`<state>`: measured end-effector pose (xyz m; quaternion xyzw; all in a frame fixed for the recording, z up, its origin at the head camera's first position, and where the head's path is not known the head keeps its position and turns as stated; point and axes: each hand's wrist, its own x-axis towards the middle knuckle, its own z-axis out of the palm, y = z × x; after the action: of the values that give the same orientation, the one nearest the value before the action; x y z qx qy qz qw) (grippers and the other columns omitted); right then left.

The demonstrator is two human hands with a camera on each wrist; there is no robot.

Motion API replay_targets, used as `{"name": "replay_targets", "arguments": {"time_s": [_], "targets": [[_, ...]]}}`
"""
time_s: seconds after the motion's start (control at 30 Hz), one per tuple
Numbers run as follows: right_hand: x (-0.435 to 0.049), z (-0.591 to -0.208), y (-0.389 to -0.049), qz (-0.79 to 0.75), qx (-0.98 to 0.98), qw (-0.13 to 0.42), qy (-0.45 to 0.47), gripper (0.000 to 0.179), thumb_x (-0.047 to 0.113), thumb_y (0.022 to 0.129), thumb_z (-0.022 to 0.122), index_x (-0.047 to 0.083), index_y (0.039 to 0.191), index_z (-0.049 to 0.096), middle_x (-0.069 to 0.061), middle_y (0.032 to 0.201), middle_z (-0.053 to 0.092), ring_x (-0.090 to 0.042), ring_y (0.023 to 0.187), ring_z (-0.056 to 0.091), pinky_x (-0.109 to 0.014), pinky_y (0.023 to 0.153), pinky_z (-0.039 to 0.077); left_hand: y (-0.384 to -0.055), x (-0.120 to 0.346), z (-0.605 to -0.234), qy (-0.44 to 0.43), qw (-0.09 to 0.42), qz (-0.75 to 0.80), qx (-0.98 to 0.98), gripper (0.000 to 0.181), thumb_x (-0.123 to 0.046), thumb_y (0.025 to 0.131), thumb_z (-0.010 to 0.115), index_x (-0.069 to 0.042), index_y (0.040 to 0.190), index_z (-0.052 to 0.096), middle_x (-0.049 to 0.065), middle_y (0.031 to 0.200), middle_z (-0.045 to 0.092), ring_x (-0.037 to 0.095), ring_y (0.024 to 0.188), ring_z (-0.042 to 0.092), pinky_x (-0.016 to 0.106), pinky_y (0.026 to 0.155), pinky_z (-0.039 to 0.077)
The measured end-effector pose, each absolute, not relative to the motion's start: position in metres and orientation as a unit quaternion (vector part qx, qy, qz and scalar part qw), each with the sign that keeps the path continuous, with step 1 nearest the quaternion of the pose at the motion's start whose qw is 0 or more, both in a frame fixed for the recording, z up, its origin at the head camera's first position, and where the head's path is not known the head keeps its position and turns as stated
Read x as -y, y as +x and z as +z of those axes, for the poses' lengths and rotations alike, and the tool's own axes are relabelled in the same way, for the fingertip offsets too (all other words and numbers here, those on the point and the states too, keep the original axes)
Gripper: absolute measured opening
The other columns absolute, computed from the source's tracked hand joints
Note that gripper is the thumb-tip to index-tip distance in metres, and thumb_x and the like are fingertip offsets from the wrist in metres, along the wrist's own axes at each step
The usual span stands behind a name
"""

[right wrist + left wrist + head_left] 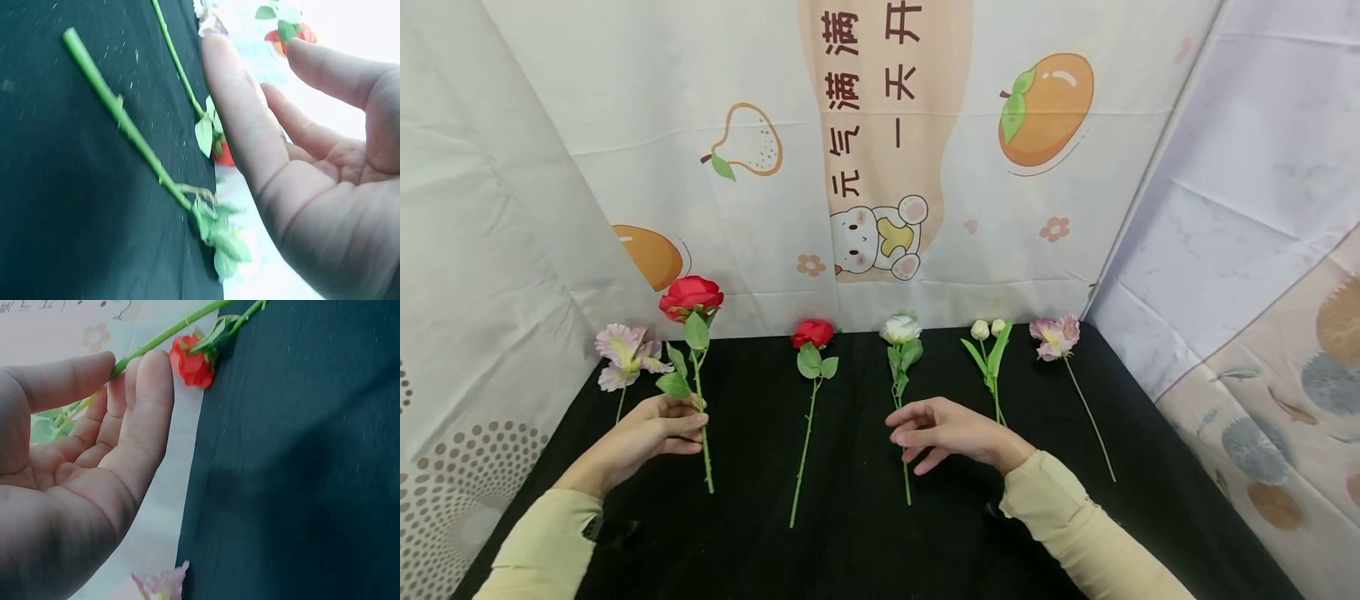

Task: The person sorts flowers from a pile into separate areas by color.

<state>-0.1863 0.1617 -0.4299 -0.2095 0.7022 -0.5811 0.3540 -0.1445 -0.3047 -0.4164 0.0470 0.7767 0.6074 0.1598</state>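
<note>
My left hand (647, 433) pinches the green stem of a red rose (691, 296) between thumb and fingertips, holding it upright above the black cloth on the left. In the left wrist view the thumb and fingers meet on the stem (169, 336), while its bloom is out of view. With fingers loosely bent and nothing in them, my right hand (951, 429) hovers over the stem of a white rose (900, 329). The right wrist view shows this white rose's stem (144, 147) lying apart from the fingers.
A second red rose (813, 333) lies between the hands. White tulips (996, 367) and a pink flower (1057, 336) lie to the right, another pink flower (625, 354) at far left. A printed curtain (760, 233) stands behind the black cloth (745, 550).
</note>
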Motion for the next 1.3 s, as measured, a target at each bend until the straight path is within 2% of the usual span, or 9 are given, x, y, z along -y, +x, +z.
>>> {"name": "replay_targets", "arguments": {"time_s": [0.23,0.4,0.6,1.0,1.3], "targets": [[-0.132,-0.432,-0.182,-0.583,-0.694,0.361,-0.219,0.047,0.013,0.1,0.066,-0.008,0.14,0.051,-0.029,0.124,0.061,-0.031,0.096,0.07,-0.045,0.077,0.06,-0.151,0.28,-0.426,0.062,0.158,0.62,-0.766,0.036,-0.018,0.101,0.065,0.007,0.121,0.046,0.02,0.108,0.059,0.025,0.093,0.066,0.04,0.084,0.059],[-0.11,-0.434,-0.177,-0.574,-0.695,0.37,-0.226,0.046,0.013,0.1,0.066,-0.006,0.139,0.052,-0.029,0.122,0.061,-0.031,0.095,0.07,-0.044,0.076,0.061,-0.156,0.26,-0.432,0.043,0.146,0.612,-0.776,0.045,-0.021,0.1,0.067,0.01,0.126,0.047,0.019,0.116,0.058,0.029,0.102,0.063,0.037,0.085,0.058],[-0.086,-0.438,-0.17,-0.557,-0.708,0.365,-0.235,0.044,0.013,0.1,0.065,-0.005,0.139,0.054,-0.016,0.113,0.067,-0.031,0.096,0.07,-0.043,0.074,0.061,-0.161,0.239,-0.439,0.021,0.132,0.6,-0.789,0.047,-0.026,0.098,0.071,0.007,0.125,0.052,0.014,0.116,0.06,0.036,0.11,0.059,0.036,0.088,0.056],[-0.043,-0.447,-0.163,-0.564,-0.708,0.35,-0.241,0.04,0.017,0.101,0.066,-0.002,0.135,0.059,-0.013,0.108,0.07,-0.029,0.089,0.072,-0.04,0.067,0.061,-0.162,0.212,-0.449,0.009,0.109,0.579,-0.808,0.051,-0.032,0.097,0.071,0.004,0.129,0.055,0.014,0.123,0.061,0.025,0.111,0.061,0.04,0.092,0.054],[-0.032,-0.454,-0.159,-0.565,-0.729,0.31,-0.231,0.025,0.011,0.098,0.069,0.002,0.121,0.068,-0.009,0.096,0.071,-0.026,0.076,0.071,-0.038,0.061,0.061,-0.162,0.204,-0.454,0.025,0.092,0.573,-0.814,0.043,-0.031,0.097,0.071,0.001,0.122,0.06,0.011,0.116,0.065,0.027,0.109,0.062,0.043,0.089,0.054]]}}
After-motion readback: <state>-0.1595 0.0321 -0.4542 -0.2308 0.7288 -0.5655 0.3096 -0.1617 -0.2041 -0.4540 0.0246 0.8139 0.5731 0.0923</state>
